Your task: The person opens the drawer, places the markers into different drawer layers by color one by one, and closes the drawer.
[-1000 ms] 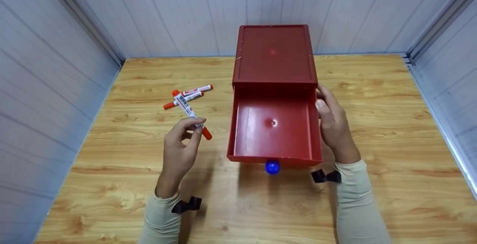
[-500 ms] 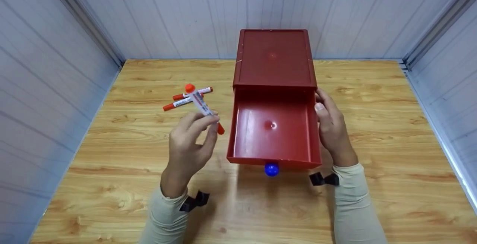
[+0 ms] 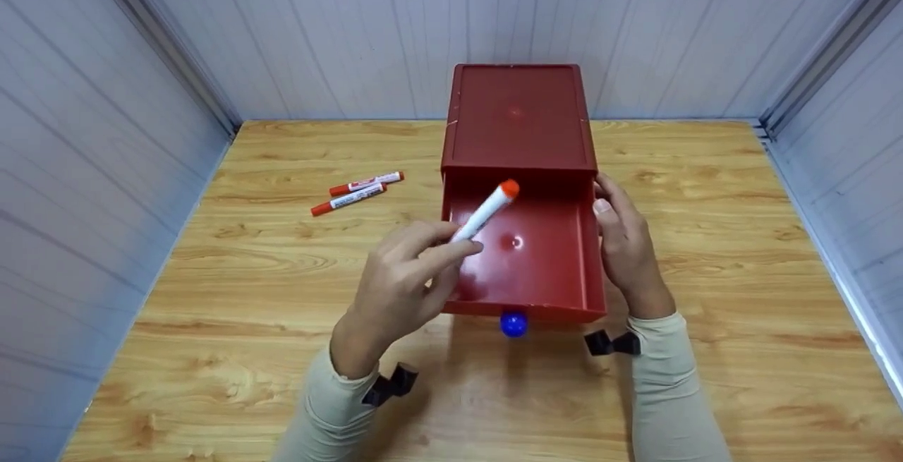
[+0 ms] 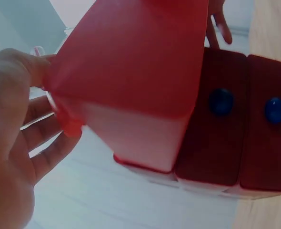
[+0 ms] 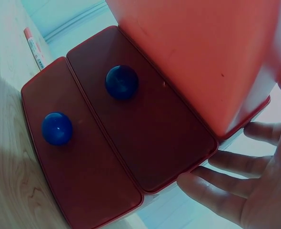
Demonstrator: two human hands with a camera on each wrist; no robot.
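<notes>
Here we see left hand [image 3: 398,282] pinching a marker [image 3: 487,209] over the open drawer [image 3: 522,250]; right hand [image 3: 624,243], fingers relaxed, steadies its side.

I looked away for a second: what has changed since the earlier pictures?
The left hand, pinching one marker, has carried it rightward from above the table to over the open top drawer. Unchanged: the right hand rests against the drawer's right side, and two markers lie on the table.

Left hand [image 3: 402,286] carried marker [image 3: 485,211] rightward, now apparently over open drawer [image 3: 543,264].
</notes>
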